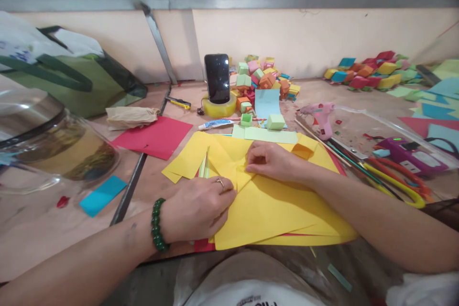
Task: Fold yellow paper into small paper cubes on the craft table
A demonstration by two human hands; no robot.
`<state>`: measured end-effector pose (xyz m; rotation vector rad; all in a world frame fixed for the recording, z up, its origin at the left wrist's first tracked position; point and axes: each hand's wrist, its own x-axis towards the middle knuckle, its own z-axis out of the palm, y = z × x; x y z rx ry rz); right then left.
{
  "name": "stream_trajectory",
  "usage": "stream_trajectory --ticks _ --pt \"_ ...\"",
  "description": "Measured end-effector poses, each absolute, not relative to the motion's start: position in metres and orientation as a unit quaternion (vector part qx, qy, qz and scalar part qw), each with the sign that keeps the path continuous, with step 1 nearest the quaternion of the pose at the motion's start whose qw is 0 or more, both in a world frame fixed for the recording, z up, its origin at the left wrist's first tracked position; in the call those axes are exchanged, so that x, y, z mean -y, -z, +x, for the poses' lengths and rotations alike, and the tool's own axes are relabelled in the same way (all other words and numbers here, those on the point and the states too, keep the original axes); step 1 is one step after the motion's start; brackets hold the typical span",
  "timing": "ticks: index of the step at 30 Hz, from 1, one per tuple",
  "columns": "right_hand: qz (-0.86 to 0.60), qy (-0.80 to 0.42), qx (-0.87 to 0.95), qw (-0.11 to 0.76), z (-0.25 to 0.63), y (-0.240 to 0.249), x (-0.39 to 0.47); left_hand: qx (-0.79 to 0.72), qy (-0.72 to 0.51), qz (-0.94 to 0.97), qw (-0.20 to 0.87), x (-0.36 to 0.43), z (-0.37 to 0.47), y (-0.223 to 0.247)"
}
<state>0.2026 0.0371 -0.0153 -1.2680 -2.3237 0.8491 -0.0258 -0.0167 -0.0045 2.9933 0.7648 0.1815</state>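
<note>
Large sheets of yellow paper lie stacked in front of me, with red edges showing beneath. My left hand, wearing a ring and a green bead bracelet, presses on the yellow paper with its fingers closed at a fold. Just to the right, my right hand has its fingers curled in a pinch at the creased middle of the same paper. The fingertips hide the exact spot they hold. Near the right wrist stands a small folded orange-yellow paper piece. Pale green strips lie along the stack's far edge.
A phone stands in a yellow tape roll. Behind are heaps of folded paper cubes. At right lie a pink glue gun, scissors and a purple device. A glass teapot and red paper occupy the left.
</note>
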Motion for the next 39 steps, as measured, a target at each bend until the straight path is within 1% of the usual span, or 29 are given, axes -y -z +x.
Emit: stream_trajectory --ticks 16,25,28,39 --pt "-0.457 -0.288 0.823 0.174 0.201 0.017 -0.037 -0.236 -0.043 0.970 0.024 0.014 -0.024 0.004" --pt "-0.493 -0.185 0.840 0.131 0.196 0.010 -0.024 -0.211 -0.058 0.976 0.022 0.013 -0.022 0.002" --pt "-0.498 -0.197 0.837 0.114 0.201 0.007 -0.024 -0.211 -0.053 0.976 0.021 0.014 -0.021 0.000" --pt "-0.485 -0.268 0.825 0.110 0.233 0.012 -0.043 -0.216 -0.050 0.975 0.023 0.015 -0.023 0.002"
